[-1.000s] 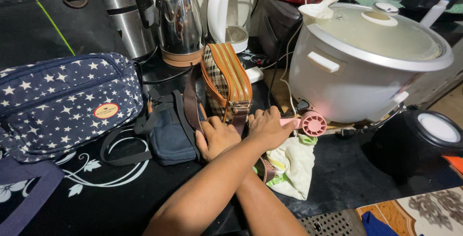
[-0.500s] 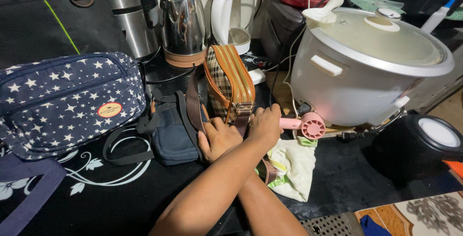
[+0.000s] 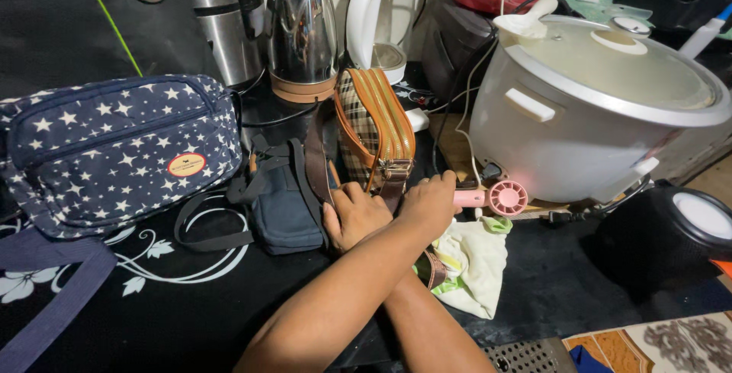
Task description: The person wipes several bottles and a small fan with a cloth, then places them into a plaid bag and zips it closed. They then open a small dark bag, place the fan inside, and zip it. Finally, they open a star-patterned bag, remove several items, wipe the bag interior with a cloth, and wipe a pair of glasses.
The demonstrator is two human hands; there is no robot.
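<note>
My forearms are crossed over the black floral tablecloth (image 3: 191, 297). My left hand (image 3: 429, 205) reaches to the right and is closed around the handle of a small pink handheld fan (image 3: 502, 197), which lies at the foot of the big rice cooker. My right hand (image 3: 355, 217) reaches to the left under the other arm. Its fingers curl on the brown strap (image 3: 316, 161) at the near end of an upright plaid bag with tan zips (image 3: 374, 129). A small dark blue pouch (image 3: 284, 207) lies just left of that hand.
A navy star-print bag (image 3: 114, 152) lies at the left. A steel kettle (image 3: 301, 30), a white kettle (image 3: 381, 14) and a steel flask (image 3: 225, 30) stand behind. A large white rice cooker (image 3: 602, 106) fills the right, beside a black round speaker (image 3: 671, 236). A pale cloth (image 3: 473, 266) lies under my arms.
My left hand's outstretched finger has folded in, so the hand now wraps the pink fan's handle. My right hand stays on the strap. The view has shifted slightly.
</note>
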